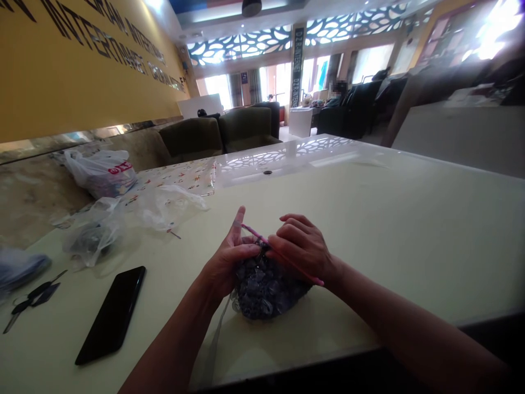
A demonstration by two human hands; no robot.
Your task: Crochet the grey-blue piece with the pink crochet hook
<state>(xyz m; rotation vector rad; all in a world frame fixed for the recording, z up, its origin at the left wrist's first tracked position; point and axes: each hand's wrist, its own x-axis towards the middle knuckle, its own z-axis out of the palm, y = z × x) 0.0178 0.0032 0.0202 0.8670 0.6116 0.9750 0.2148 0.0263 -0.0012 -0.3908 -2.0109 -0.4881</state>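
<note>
A dark grey crochet piece [266,290] with a bumpy, slightly shiny texture rests at the near side of the table. My left hand [230,254] pinches its upper edge between thumb and fingers, with the index finger raised. Closed around a pink crochet hook [293,262] is my right hand [302,243]. The hook's tip end points up and left toward my left index finger, while its other end sticks out below my right palm. A grey strand [221,323] hangs from the left of the piece toward the table's front edge. The stitches at my fingertips are partly hidden.
On the pale table [410,235], a black phone [112,314] and keys [35,298] lie to the left. Beyond them are clear plastic bags [96,230], a patterned cloth [180,175] and a white carrier bag [102,172]. Armchairs [250,126] stand past the far edge.
</note>
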